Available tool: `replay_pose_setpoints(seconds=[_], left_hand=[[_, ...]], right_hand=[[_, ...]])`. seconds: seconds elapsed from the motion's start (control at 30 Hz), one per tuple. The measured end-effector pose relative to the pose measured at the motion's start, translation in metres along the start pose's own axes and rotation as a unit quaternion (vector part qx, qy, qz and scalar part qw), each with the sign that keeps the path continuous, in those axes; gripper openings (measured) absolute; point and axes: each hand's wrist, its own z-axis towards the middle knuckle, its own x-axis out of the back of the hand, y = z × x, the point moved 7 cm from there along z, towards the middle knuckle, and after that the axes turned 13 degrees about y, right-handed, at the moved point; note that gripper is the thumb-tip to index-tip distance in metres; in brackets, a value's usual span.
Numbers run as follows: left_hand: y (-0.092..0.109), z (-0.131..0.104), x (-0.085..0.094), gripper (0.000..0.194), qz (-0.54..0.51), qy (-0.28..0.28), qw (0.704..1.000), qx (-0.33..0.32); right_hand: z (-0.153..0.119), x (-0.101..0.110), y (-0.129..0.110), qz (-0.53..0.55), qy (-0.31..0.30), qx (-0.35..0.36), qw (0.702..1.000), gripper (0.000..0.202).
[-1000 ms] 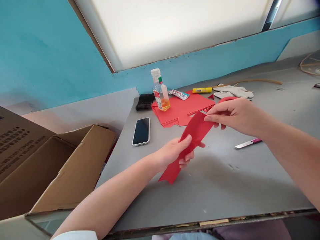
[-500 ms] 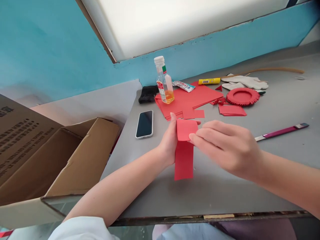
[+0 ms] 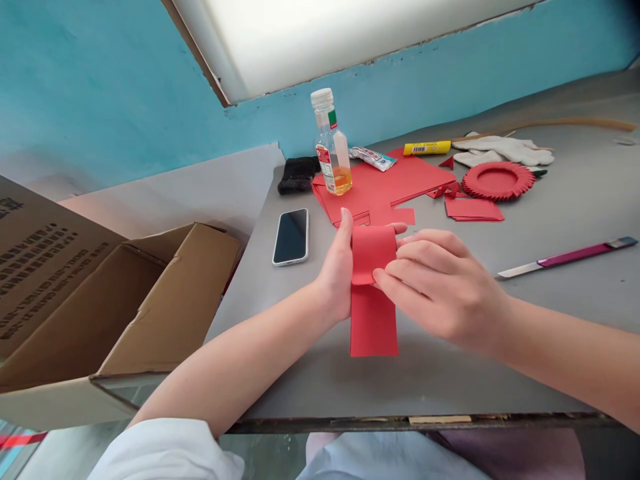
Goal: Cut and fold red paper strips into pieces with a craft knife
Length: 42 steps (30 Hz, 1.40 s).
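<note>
A red paper strip (image 3: pixel 374 327) is held up above the grey table, its upper part bent over toward me and its lower part hanging straight down. My left hand (image 3: pixel 337 273) grips it from the left side, thumb pointing up and fingers behind the paper. With thumb and fingers, my right hand (image 3: pixel 440 283) pinches the bent part's lower right edge. Just beyond the hands lie red paper sheets (image 3: pixel 415 177), partly cut. A ring of folded red paper (image 3: pixel 499 181) and a small stack of red paper pieces (image 3: pixel 474 209) are further right.
On the table (image 3: pixel 310 373) are a phone (image 3: pixel 291 237), a bottle (image 3: pixel 334 150), a black pouch (image 3: pixel 298 175), a tube (image 3: pixel 373 158), a yellow glue stick (image 3: pixel 427 148), white gloves (image 3: pixel 505 150) and a purple-handled knife (image 3: pixel 570 257) with its blade out. An open cardboard box (image 3: pixel 165 300) stands left.
The bent part of the strip now reaches slightly lower and looks more rounded, with my right hand still pinching its edge. The view has shifted a little.
</note>
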Motion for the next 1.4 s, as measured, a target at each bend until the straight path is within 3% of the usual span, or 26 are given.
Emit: replay_pose_setpoints(seconds=[0.27, 0.33, 0.43, 0.6, 0.77, 0.9, 1.03, 1.3, 1.4], left_hand=[[0.002, -0.002, 0.004, 0.064, 0.012, 0.039, 0.999, -0.013], [0.001, -0.003, 0.002, 0.064, 0.01, 0.027, 1.0, -0.009], [0.0, -0.003, 0.0, 0.066, 0.02, 0.01, 1.0, -0.004], [0.003, 0.001, 0.008, 0.072, 0.091, 0.043, 0.994, -0.044], [0.002, 0.003, 0.004, 0.072, 0.123, 0.006, 0.991, -0.058], [-0.003, 0.005, -0.001, 0.07, 0.13, -0.018, 0.99, -0.049], [-0.009, 0.005, -0.006, 0.075, 0.147, -0.053, 0.987, -0.028], [-0.01, 0.001, -0.01, 0.084, 0.2, -0.104, 0.974, -0.017], [-0.011, 0.0, -0.011, 0.085, 0.231, -0.115, 0.966, -0.018]], right_hand=[[-0.004, -0.003, -0.003, 0.036, 0.004, -0.013, 0.999, 0.019], [-0.004, -0.003, -0.002, 0.041, 0.005, -0.018, 0.999, 0.019], [-0.006, -0.007, -0.002, 0.043, -0.021, -0.024, 0.999, 0.017], [-0.008, -0.011, 0.0, 0.059, -0.061, -0.034, 0.996, 0.013], [-0.005, -0.01, 0.017, 0.125, -0.051, -0.135, 0.982, 0.013], [-0.011, -0.013, 0.041, 0.169, -0.034, -0.274, 0.946, 0.02], [-0.024, -0.024, 0.052, 0.196, -0.078, -0.361, 0.909, 0.022], [-0.042, -0.035, 0.06, 0.334, -0.124, -0.539, 0.763, 0.018], [-0.046, -0.038, 0.062, 0.372, -0.177, -0.587, 0.697, 0.019]])
